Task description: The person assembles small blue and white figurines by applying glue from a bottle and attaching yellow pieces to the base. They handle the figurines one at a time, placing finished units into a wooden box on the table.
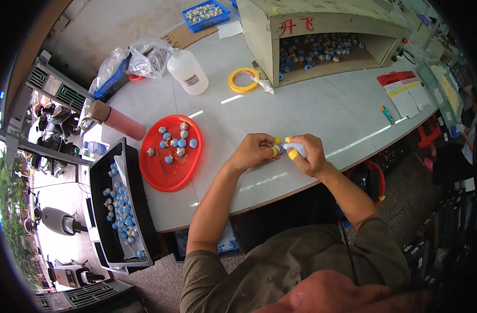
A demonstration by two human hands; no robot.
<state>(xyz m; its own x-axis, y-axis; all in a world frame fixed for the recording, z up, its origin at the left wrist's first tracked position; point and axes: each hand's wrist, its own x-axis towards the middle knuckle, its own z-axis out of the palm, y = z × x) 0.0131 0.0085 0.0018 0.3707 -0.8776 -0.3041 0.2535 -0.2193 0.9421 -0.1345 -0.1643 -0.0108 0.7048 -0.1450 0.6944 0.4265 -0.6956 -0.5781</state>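
Both hands meet over the near edge of the grey table, with yellow wraps on several fingertips. My right hand point(313, 157) is closed around a small pale squeeze bottle point(298, 149), its narrow end pointing toward the left hand. My left hand point(252, 152) pinches something small at its fingertips, mostly hidden by the fingers. To the left lies a round red tray point(168, 181), with several small blue-and-cream balls point(181, 143) scattered on it. Many more such balls point(122, 211) fill part of a black crate point(98, 224) at the table's left end.
Behind the red tray are a pink flask point(124, 123) and a large translucent bottle point(188, 75). A yellow tape roll point(232, 82) lies before an open-fronted box point(322, 23) of blue pieces. Papers point(400, 89) and a small tube point(387, 115) lie at right.
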